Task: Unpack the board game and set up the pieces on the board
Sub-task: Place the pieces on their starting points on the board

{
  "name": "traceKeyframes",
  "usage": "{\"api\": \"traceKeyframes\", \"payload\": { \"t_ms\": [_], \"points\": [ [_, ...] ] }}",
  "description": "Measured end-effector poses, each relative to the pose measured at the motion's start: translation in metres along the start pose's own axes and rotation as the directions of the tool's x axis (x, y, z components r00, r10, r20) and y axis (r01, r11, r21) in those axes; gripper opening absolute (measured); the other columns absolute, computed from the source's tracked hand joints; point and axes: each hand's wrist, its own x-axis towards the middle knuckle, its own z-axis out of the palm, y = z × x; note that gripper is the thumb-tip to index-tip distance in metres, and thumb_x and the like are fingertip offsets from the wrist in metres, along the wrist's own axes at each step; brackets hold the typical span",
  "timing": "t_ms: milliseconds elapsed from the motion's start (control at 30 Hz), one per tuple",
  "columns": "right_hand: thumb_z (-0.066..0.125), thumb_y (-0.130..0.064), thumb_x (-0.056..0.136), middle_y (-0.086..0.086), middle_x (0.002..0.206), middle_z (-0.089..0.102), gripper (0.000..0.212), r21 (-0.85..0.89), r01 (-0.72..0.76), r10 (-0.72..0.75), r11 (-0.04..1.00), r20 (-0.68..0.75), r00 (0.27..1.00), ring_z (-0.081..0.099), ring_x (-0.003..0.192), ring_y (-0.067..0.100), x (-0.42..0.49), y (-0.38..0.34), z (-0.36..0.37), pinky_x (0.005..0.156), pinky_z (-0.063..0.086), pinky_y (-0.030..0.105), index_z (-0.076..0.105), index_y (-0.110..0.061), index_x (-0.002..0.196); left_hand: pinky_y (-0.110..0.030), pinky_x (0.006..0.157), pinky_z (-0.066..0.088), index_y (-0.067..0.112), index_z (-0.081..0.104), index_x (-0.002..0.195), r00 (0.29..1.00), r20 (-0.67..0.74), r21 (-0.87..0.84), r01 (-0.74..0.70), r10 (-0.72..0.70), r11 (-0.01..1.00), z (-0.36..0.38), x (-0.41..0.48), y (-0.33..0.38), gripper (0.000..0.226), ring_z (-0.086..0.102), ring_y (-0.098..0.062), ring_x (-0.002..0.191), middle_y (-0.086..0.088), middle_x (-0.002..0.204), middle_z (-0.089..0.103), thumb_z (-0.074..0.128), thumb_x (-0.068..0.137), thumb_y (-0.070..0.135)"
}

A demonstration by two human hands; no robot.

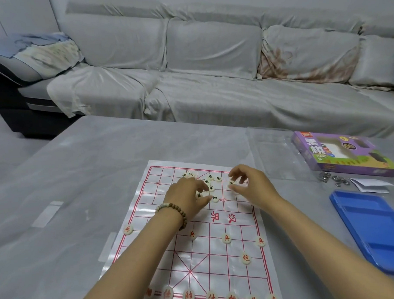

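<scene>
On the board (237, 217), the red pieces (226, 238) already stand in rank along the near half. The left hand (186, 195) curls its fingers down into the heap of black pieces (212, 188) on the far half; I cannot tell whether it pinches one. The right hand (254, 185) hovers loosely spread over a piece, holding nothing. The step in hand looks like sorting black; next, each piece needs lifting to its own point. The box (341, 156) lies far right.

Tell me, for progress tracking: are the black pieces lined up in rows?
No, the black pieces lie in a loose cluster on the board's far half.
</scene>
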Motion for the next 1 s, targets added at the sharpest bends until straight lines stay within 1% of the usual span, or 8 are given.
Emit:
{"api": "traceKeyframes", "payload": {
  "t_ms": [67, 233, 300, 433, 600, 733, 900, 1000],
  "points": [
    [0.070, -0.023, 0.082, -0.017, 0.088, 0.060, 0.019, 0.009, -0.050, 0.051, 0.999, -0.013, 0.999, 0.057, 0.082, 0.007, -0.017, 0.009, -0.005, 0.075, 0.048, 0.018, 0.059, -0.028, 0.097, -0.029, 0.093, 0.042, 0.029, 0.058, 0.119, 0.999, 0.052, 0.074, -0.012, 0.008, 0.997, 0.005, -0.003, 0.004, 0.033, 0.048, -0.011, 0.113, 0.008, 0.120, 0.059, 0.050, 0.092, 0.045],
    [0.069, -0.026, 0.084, -0.015, 0.098, 0.059, 0.019, -0.061, -0.140, 0.146, 0.988, 0.114, 0.983, 0.054, 0.084, 0.003, -0.044, 0.033, -0.008, 0.068, 0.041, 0.008, 0.058, -0.033, 0.097, -0.034, 0.103, 0.031, 0.028, 0.053, 0.128, 0.991, 0.136, 0.278, -0.049, 0.011, 0.959, 0.016, -0.010, 0.012, 0.040, 0.038, -0.016, 0.127, 0.005, 0.135, 0.051, 0.035, 0.097, 0.046],
    [0.070, -0.029, 0.083, -0.015, 0.100, 0.056, 0.021, -0.044, -0.155, 0.159, 0.987, 0.099, 0.982, 0.052, 0.086, 0.004, -0.047, 0.035, -0.006, 0.068, 0.040, 0.009, 0.057, -0.032, 0.100, -0.033, 0.105, 0.029, 0.028, 0.052, 0.130, 0.990, 0.143, 0.278, -0.056, 0.017, 0.959, 0.018, -0.013, 0.013, 0.042, 0.036, -0.015, 0.128, 0.006, 0.135, 0.051, 0.032, 0.098, 0.046],
    [0.071, -0.048, 0.076, -0.014, 0.094, 0.051, 0.032, -0.104, -0.232, 0.232, 0.967, -0.017, 0.973, 0.052, 0.084, 0.007, -0.047, 0.035, 0.008, 0.074, 0.047, 0.020, 0.055, -0.029, 0.095, -0.033, 0.104, 0.028, 0.029, 0.055, 0.127, 0.988, 0.153, 0.259, -0.068, 0.029, 0.964, 0.023, -0.016, 0.010, 0.043, 0.036, -0.014, 0.126, 0.008, 0.132, 0.054, 0.028, 0.098, 0.047],
    [0.068, -0.029, 0.084, -0.006, 0.101, 0.054, 0.018, 0.033, -0.236, 0.236, 0.971, -0.001, 0.972, 0.049, 0.082, 0.006, -0.045, 0.040, 0.007, 0.068, 0.038, 0.010, 0.064, -0.025, 0.102, -0.034, 0.107, 0.026, 0.029, 0.056, 0.125, 0.986, 0.161, 0.235, -0.082, 0.045, 0.968, 0.028, -0.015, 0.008, 0.044, 0.034, -0.013, 0.129, 0.010, 0.133, 0.053, 0.029, 0.097, 0.048],
    [0.069, -0.026, 0.084, -0.005, 0.107, 0.053, 0.034, 0.126, -0.269, 0.269, 0.955, 0.013, 0.963, 0.051, 0.094, 0.009, -0.046, 0.043, 0.005, 0.076, 0.042, 0.015, 0.060, -0.026, 0.117, -0.034, 0.107, 0.025, 0.029, 0.056, 0.126, 0.982, 0.185, 0.214, -0.086, 0.046, 0.973, 0.026, -0.016, 0.005, 0.044, 0.033, -0.013, 0.130, 0.011, 0.134, 0.052, 0.028, 0.097, 0.048],
    [0.074, -0.031, 0.079, -0.004, 0.097, 0.055, 0.021, 0.098, -0.301, 0.309, 0.949, -0.091, 0.947, 0.051, 0.079, 0.008, -0.044, 0.046, 0.009, 0.076, 0.048, 0.023, 0.059, -0.027, 0.092, -0.033, 0.105, 0.027, 0.028, 0.057, 0.125, 0.982, 0.181, 0.196, -0.088, 0.052, 0.977, 0.024, -0.017, 0.004, 0.044, 0.037, -0.012, 0.126, 0.009, 0.131, 0.055, 0.028, 0.098, 0.047],
    [0.072, -0.028, 0.081, -0.003, 0.098, 0.055, 0.015, 0.088, -0.274, 0.280, 0.958, -0.061, 0.958, 0.050, 0.079, 0.007, -0.045, 0.048, 0.006, 0.077, 0.046, 0.022, 0.064, -0.025, 0.094, -0.033, 0.105, 0.028, 0.028, 0.057, 0.124, 0.983, 0.180, 0.193, -0.080, 0.045, 0.978, 0.024, -0.015, 0.005, 0.044, 0.038, -0.013, 0.125, 0.008, 0.130, 0.056, 0.029, 0.098, 0.047]
  ]
}}
